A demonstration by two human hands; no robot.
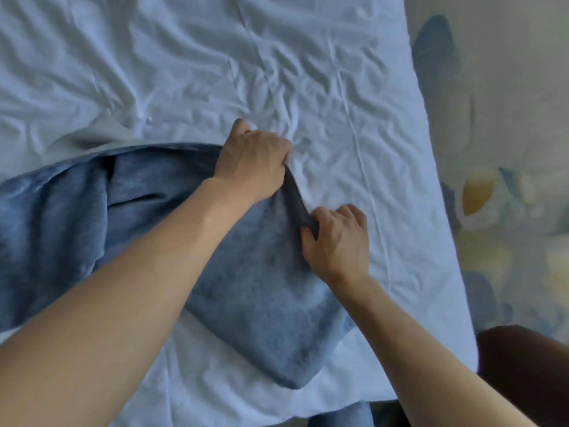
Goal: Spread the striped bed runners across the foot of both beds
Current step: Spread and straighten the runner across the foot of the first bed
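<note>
A blue, plush bed runner (258,300) lies bunched and partly folded on the wrinkled white bed sheet (215,72), reaching from the left edge of the view to the middle. My left hand (252,158) grips the runner's far edge at the centre. My right hand (338,241) pinches the same edge a little nearer and to the right. The stretch of edge between both hands is lifted off the sheet. No stripes show on the runner from here.
The bed's right edge runs down past a floral carpet (508,149). A dark brown object (529,371) sits at the lower right corner. A bit of blue cloth (348,416) hangs below the bed's near edge.
</note>
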